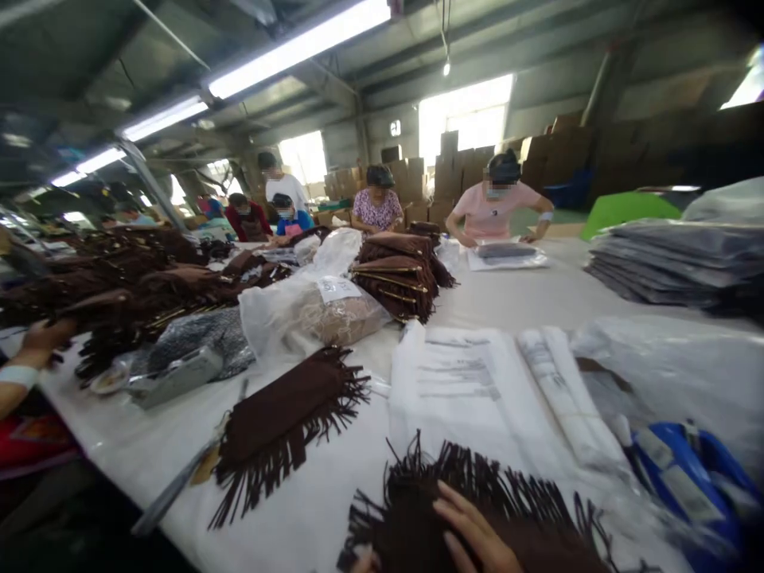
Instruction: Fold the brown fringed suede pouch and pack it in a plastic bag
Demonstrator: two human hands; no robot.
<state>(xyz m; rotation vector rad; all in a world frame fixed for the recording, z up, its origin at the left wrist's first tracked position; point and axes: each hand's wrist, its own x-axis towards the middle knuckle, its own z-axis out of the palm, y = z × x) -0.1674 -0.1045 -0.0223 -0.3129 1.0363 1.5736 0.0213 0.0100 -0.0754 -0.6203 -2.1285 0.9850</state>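
A dark brown fringed piece (477, 485) lies at the near table edge, its fringe pointing away from me. My right hand (471, 529) rests on it, fingers stretched across the fabric toward the upper left. Only a sliver of my left hand (365, 562) shows at the bottom edge, against the same piece's left side. A second brown fringed piece (286, 414) lies flat to the left, apart from both hands. Just beyond my piece lies a stack of printed clear plastic bags (459, 382).
A blue object (686, 469) under plastic sits at the right. A filled clear bag (310, 318), a stack of brown pieces (397, 274) and grey packed stacks (674, 263) stand farther back. A co-worker's hand (41, 338) works at left; several people stand at the far end.
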